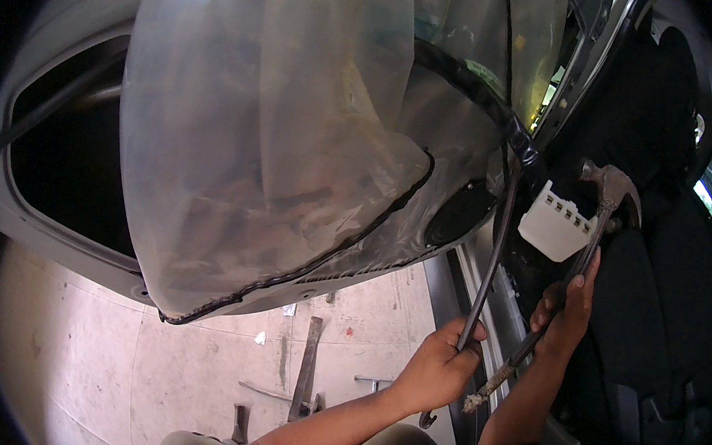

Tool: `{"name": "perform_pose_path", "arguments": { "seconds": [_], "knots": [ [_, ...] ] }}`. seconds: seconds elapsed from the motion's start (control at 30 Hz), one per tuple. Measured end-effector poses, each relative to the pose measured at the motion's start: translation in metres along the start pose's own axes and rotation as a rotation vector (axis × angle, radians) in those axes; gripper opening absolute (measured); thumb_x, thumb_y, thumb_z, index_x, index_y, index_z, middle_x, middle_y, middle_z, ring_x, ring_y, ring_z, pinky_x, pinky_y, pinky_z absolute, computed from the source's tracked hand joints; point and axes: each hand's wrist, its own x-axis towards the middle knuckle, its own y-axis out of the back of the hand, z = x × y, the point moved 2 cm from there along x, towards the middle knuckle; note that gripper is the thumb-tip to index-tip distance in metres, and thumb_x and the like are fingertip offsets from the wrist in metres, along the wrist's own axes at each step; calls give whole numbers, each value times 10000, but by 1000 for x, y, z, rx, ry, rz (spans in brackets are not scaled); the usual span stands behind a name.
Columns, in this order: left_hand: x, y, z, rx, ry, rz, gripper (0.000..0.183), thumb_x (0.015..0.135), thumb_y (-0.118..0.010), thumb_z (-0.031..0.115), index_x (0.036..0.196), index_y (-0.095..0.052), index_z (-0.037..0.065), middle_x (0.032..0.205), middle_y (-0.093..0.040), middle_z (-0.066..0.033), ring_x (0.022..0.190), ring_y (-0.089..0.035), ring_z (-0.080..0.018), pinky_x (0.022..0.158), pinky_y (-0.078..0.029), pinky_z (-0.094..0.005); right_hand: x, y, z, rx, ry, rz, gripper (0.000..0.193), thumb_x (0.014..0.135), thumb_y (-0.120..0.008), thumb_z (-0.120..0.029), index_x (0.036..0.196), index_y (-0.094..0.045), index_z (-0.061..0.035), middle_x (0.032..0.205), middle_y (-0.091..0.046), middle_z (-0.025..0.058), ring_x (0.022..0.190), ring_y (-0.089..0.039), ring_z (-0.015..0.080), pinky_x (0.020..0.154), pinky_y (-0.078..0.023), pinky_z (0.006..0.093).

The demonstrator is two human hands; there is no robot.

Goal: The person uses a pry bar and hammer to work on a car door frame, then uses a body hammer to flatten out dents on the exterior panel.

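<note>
My left hand (443, 365) is closed around a long dark metal pry bar (492, 262). Its upper end reaches up beside the door's inner edge, and its hooked lower end shows below my fist. To the right, my right hand (568, 313) grips the handle of a claw hammer (610, 196), whose rusty head points up. The handle's lower end looks worn and frayed. A white plastic piece with a row of slots (558, 227) sits just left of the hammer head, near a black corrugated cable sleeve (525, 148).
An open car door (70, 243) with loose translucent plastic sheeting (236, 146) fills the left and top. Below it, several tools lie on the pale floor (195, 348), among them a long flat metal bar (307, 361). Black car seats (641, 320) stand at the right.
</note>
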Motion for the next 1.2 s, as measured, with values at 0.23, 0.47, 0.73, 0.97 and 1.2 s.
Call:
{"name": "perform_pose_path", "arguments": {
  "seconds": [0.23,0.47,0.73,0.97,1.2],
  "knots": [
    [1,-1,11,-13,36,-20,164,917,-500,47,1071,-553,37,805,-543,-2,705,-482,-80,628,-414,-254,4,-5,-6,-23,38,-28,805,919,-583,-470,1547,-238,-103,539,-424,-18,361,-383,53,313,-302,213],
    [1,-8,7,-40,-14,3,132,936,-517,54,1061,-560,46,781,-524,18,672,-454,-65,590,-384,-243,8,-7,-5,-4,52,-87,806,928,-573,-442,1557,-199,-104,548,-422,-18,360,-377,53,312,-316,204],
    [-7,-16,28,-235,171,14,165,923,-521,26,1085,-536,57,655,-486,29,483,-404,-45,423,-304,-238,49,-35,-18,59,69,-186,714,964,-542,-431,1561,-219,-208,596,-422,-20,413,-396,48,347,-337,194],
    [-9,-20,29,-240,195,20,87,942,-540,54,1017,-578,35,733,-505,43,633,-424,-28,549,-345,-219,78,-66,-28,2,7,-228,562,1016,-471,-329,1543,-289,-260,603,-424,-22,428,-386,49,374,-343,209],
    [-9,-23,32,-222,215,16,164,933,-494,29,1081,-531,89,570,-418,45,415,-344,-50,375,-260,-236,88,-75,-13,4,39,-234,534,1024,-465,-307,1535,-312,-283,614,-415,-21,419,-350,53,377,-344,217]
  ]
}}
